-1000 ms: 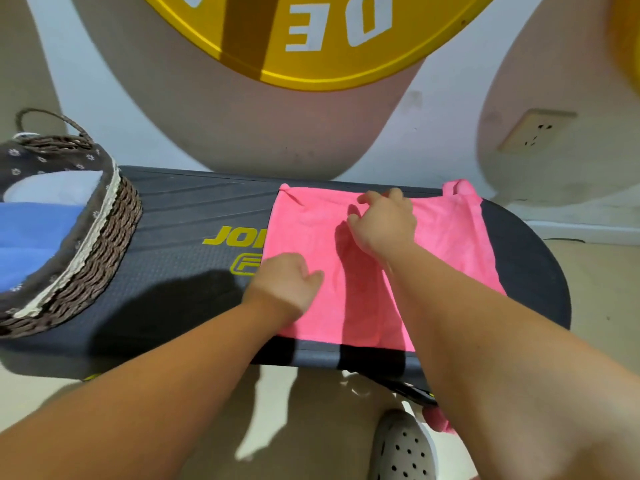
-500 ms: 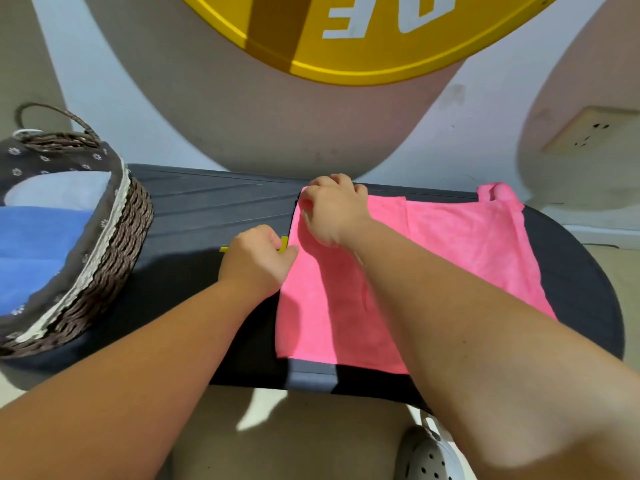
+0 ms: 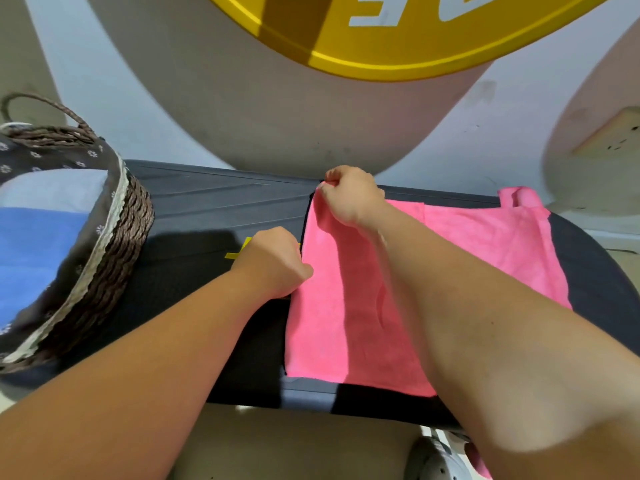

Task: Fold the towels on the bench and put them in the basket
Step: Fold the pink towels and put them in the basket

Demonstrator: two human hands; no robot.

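Observation:
A pink towel (image 3: pixel 346 320) lies spread on the dark padded bench (image 3: pixel 214 216), with a hanging loop at its far right corner. My right hand (image 3: pixel 349 195) pinches the towel's far left corner and lifts it slightly off the bench. My left hand (image 3: pixel 273 261) is closed at the towel's left edge, about halfway down; its fingertips are hidden, so a hold on the edge is not certain. A woven brown basket (image 3: pixel 114 244) with a dark flowered liner stands at the bench's left end, holding a blue towel (image 3: pixel 31 251) and a pale one behind it.
A wall with a large yellow sign (image 3: pixel 398 46) rises right behind the bench. A wall socket (image 3: pixel 609 136) is at the right. A perforated shoe (image 3: pixel 436 462) shows on the floor below the bench's front edge.
Both hands slid left across the towel to its left edge. My right hand closed on the far left corner and raised it a little. The view shifted left.

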